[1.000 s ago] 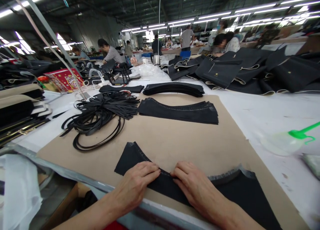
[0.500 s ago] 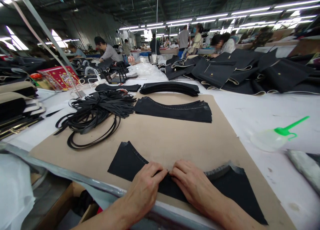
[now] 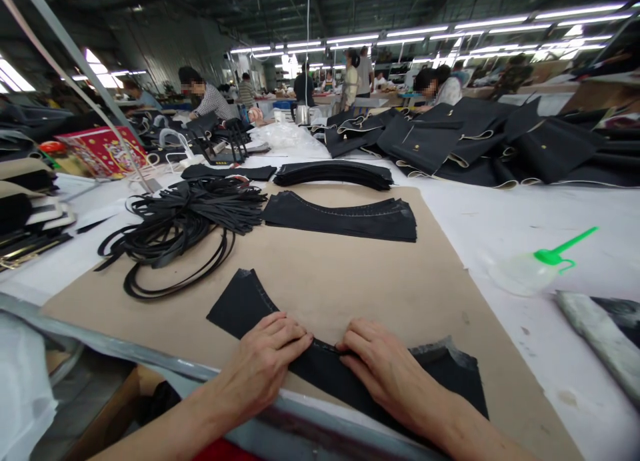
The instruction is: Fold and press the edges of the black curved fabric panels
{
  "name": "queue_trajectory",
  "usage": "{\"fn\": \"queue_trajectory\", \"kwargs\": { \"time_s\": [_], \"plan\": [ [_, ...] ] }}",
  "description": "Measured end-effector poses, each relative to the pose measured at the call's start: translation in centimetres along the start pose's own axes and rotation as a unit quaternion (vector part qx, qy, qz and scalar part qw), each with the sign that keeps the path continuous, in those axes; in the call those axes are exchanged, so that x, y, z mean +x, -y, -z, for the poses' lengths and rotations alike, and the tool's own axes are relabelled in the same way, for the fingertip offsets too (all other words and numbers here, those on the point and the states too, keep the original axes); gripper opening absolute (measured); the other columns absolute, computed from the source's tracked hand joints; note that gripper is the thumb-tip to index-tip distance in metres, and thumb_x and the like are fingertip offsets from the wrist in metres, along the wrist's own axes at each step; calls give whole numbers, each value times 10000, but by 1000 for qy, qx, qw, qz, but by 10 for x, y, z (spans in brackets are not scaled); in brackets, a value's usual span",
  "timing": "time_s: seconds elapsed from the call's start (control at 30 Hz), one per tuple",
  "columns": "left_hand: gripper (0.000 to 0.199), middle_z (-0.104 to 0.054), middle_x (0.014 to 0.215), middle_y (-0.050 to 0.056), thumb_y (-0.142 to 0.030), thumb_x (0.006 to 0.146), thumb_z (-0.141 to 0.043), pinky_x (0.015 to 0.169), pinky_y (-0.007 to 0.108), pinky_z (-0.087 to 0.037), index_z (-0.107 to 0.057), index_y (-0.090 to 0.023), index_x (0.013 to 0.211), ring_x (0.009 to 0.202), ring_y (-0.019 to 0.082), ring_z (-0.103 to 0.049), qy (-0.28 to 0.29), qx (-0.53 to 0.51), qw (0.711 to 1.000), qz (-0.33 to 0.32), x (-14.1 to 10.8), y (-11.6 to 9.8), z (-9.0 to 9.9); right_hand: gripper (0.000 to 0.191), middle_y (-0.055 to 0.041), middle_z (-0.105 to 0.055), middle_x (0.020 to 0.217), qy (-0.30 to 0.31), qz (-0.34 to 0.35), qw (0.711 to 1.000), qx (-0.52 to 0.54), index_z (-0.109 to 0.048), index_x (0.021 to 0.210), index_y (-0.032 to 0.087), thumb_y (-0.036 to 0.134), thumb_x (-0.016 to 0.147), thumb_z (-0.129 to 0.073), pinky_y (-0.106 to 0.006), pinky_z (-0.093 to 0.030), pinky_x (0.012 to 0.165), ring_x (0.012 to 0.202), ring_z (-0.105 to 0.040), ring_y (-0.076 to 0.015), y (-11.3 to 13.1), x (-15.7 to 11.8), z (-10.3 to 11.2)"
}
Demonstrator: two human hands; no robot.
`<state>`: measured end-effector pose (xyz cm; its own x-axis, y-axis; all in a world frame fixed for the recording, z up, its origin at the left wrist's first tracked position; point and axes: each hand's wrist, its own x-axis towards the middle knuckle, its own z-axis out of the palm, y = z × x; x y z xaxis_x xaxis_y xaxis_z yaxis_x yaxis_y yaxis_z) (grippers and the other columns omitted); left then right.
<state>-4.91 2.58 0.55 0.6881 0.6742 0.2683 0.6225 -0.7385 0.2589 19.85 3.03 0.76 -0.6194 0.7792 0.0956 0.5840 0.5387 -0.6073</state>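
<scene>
A curved black fabric piece (image 3: 333, 381) lies across the brown board (image 3: 400, 277) near its front edge. Along its inner curve runs a narrow edge, folded over in the middle, with pale stitch-like marks to the left. My left hand (image 3: 270, 354) presses on that curve left of the middle, fingers together and closed on the edge. To its right, my right hand (image 3: 377, 361) pinches the folded edge between thumb and fingers. A short stretch of fold shows between the hands. At the right end, the edge still stands up with a greyish, glossy band.
Behind lie a stack of similar black pieces (image 3: 340, 217), another curved stack (image 3: 333, 174) and a bundle of black strips (image 3: 185, 227). A clear bottle with a green spout (image 3: 530, 267) rests at right. Black panels (image 3: 450, 137) are heaped farther back; people work beyond.
My left hand has shifted left along the edge, widening the gap between my hands and showing more fold. My right hand stays at the fold. The whole view has shifted slightly.
</scene>
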Motion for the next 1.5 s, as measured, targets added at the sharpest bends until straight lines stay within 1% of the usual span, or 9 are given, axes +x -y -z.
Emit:
{"fn": "queue_trajectory", "kwargs": {
  "time_s": [0.13, 0.33, 0.53, 0.67, 0.87, 1.07, 1.23, 1.33, 1.5],
  "plan": [
    [336, -644, 1015, 42, -65, 875, -406, 953, 412, -458, -628, -205, 1085, 982, 194, -552, -43, -36, 997, 52, 9, -11, -2, 123, -9, -545, 931, -2, -1, 1000, -11, -568, 922, 202, 85, 886, -555, -331, -399, 820, 892, -507, -188, 1, 2, -4],
    [330, -633, 960, 72, -74, 888, -378, 776, 363, -537, -628, -168, 1082, 881, 205, -558, -65, -68, 992, 88, 19, -37, -29, 104, -20, -543, 906, 4, 23, 997, -75, -557, 880, 187, 90, 901, -528, -354, -384, 789, 849, -493, -197, 3, 1, -3],
    [441, -615, 1112, 103, -23, 868, -346, 936, 344, -508, -547, -122, 1247, 1059, 199, -535, -85, -15, 996, 24, 5, -37, -33, 81, -15, -553, 896, 19, 15, 996, -83, -558, 867, 191, 120, 904, -548, -346, -377, 801, 851, -507, -192, 2, -5, 4],
    [462, -606, 1138, 102, -28, 851, -368, 928, 348, -520, -549, -150, 1257, 1074, 204, -535, -78, 10, 997, 14, 3, -37, -29, 90, -7, -556, 891, 17, 12, 996, -85, -550, 858, 196, 134, 921, -527, -338, -366, 792, 853, -508, -186, -2, -16, 11],
    [503, -593, 1087, 114, -29, 810, -387, 853, 383, -548, -579, -200, 1242, 1010, 225, -549, -61, 26, 998, 21, 8, -41, -29, 128, -1, -553, 885, 9, 35, 993, -110, -525, 852, 198, 131, 946, -471, -337, -343, 768, 824, -492, -180, -7, -30, 19],
    [456, -588, 1084, 97, -20, 809, -379, 851, 380, -529, -632, -216, 1135, 1010, 207, -555, -106, -17, 992, 60, 16, -49, -25, 153, -14, -553, 883, 10, 37, 992, -121, -537, 852, 190, 143, 961, -441, -336, -350, 765, 817, -488, -179, -8, -33, 22],
    [392, -624, 1013, 89, -48, 854, -381, 795, 336, -536, -594, -175, 1157, 917, 190, -575, -88, -72, 990, 82, 31, -61, -36, 121, -15, -552, 884, -4, 39, 991, -130, -534, 864, 191, 125, 941, -468, -342, -355, 758, 819, -481, -184, -8, -33, 21],
    [397, -639, 984, 101, -52, 855, -366, 783, 354, -542, -585, -135, 1175, 891, 205, -580, -84, -37, 995, 41, 32, -66, -46, 123, -14, -549, 887, -4, 40, 990, -135, -520, 853, 193, 130, 943, -465, -348, -353, 761, 823, -477, -186, -10, -34, 18],
    [464, -621, 1155, 140, -50, 832, -377, 913, 371, -506, -513, -65, 1276, 1085, 235, -541, -80, 50, 994, -46, 17, -63, -50, 112, -11, -546, 902, 2, 36, 991, -132, -501, 844, 196, 163, 948, -477, -350, -353, 776, 836, -478, -189, -15, -37, 19]
  ]
}}
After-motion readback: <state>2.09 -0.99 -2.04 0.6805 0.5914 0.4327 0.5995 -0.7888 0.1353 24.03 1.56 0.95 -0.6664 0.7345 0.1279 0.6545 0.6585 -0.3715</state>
